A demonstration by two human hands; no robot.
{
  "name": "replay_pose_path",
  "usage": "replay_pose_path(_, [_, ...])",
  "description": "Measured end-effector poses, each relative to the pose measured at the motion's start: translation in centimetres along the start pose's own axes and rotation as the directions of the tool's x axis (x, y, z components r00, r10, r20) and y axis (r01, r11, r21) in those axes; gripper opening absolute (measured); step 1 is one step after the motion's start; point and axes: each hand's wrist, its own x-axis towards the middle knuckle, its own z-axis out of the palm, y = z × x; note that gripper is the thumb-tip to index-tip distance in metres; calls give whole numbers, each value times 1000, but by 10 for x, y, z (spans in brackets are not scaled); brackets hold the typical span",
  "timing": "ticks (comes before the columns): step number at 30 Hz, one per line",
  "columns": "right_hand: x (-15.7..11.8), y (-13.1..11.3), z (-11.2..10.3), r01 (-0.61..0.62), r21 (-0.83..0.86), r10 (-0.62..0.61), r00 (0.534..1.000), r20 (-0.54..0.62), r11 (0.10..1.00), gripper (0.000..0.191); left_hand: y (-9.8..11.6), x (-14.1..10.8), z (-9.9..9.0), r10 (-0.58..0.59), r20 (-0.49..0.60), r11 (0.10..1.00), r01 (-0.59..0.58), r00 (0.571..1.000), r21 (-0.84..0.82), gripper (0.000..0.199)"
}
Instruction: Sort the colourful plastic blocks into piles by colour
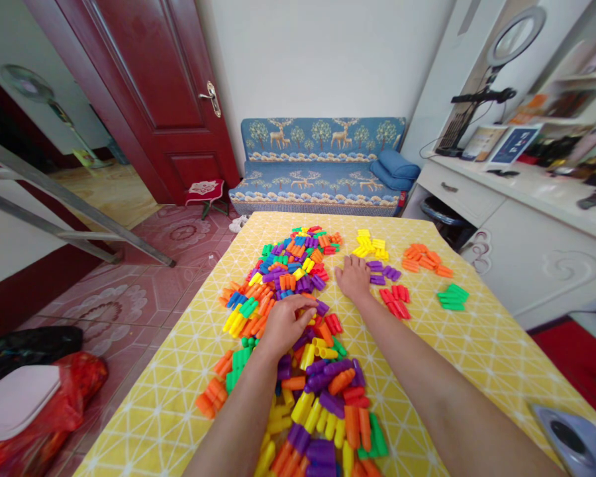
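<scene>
Many small plastic pieces in orange, purple, yellow, green, red and blue form a long mixed pile (328, 384) down the middle of the table. My left hand (287, 324) is over the pile, its fingers curled together near a purple piece; what they hold, if anything, is hidden. My right hand (353, 275) lies palm down with fingers spread, just left of a purple group (391, 273). Separate single-colour groups lie to the right: yellow (370, 245), red (395, 301), orange (427, 260) and green (453, 297).
A yellow patterned cloth (169, 404) covers the table. Beyond it stands a blue sofa (318, 179). A white cabinet (551, 245) with a ring light is on the right. A purple device (571, 440) sits at the near right corner.
</scene>
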Motion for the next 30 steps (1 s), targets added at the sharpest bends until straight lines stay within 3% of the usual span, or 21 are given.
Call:
replay_pose_path(5, [2,1,4,-74,69,77,996,-35,995,60,-1,0,0,-3,-2,1000,3,1000,4,19])
replay_pose_path(9, [6,2,9,-52,63,52,999,4,997,61,-1,0,0,-1,-3,1000,1,1000,4,18])
replay_pose_path(15, [0,3,8,-10,35,3,979,205,999,61,-1,0,1,-4,-12,1000,4,1000,-6,17])
replay_pose_path(19, [-25,-6,0,34,157,-78,957,279,987,62,-2,1,2,-2,-19,1000,2,1000,-21,16])
replay_pose_path(26, [-54,-30,-7,182,516,-244,968,53,837,63,-2,1,1,14,-45,999,-16,999,-40,17])
replay_pose_path(30, [-51,-31,-6,221,709,-222,971,-94,670,33,-4,1,2,6,-55,999,-9,998,-45,18])
